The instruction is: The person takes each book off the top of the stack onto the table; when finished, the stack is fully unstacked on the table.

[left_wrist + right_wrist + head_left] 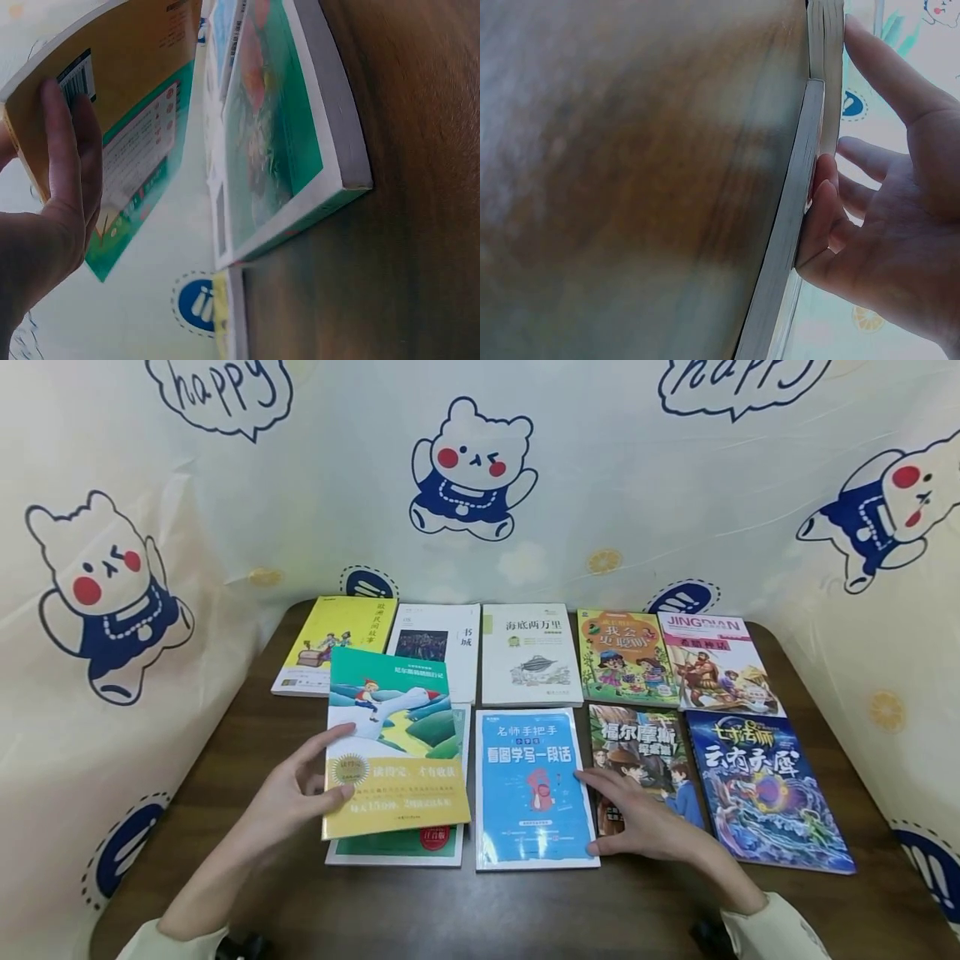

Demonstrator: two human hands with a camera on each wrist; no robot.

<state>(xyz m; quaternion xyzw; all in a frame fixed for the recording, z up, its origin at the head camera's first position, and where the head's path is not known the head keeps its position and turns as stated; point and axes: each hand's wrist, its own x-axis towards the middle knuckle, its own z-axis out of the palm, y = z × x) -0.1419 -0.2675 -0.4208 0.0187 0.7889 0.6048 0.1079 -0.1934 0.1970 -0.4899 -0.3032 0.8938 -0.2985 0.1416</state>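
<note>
My left hand (303,785) pinches a green and yellow picture-cover book (390,735) by its left side, thumb on the front. In the left wrist view, fingers (64,142) lie against its back cover near a barcode. The held book is tilted above another green book (375,850), covering most of it. My right hand (645,818) touches the right edge of a blue book (525,827) that lies flat, with fingers spread along that edge and thumb near its lower right corner. The right wrist view shows the hand beside stacked page edges (780,232).
A back row holds a yellow book (360,618), two white books (442,618) (525,652), an orange-green book (626,652) and a pink-white book (720,660). Right of the blue book lie a detective-cover book (637,735) and a purple-blue book (772,802). Patterned cloth (300,527) surrounds the dark table (450,910).
</note>
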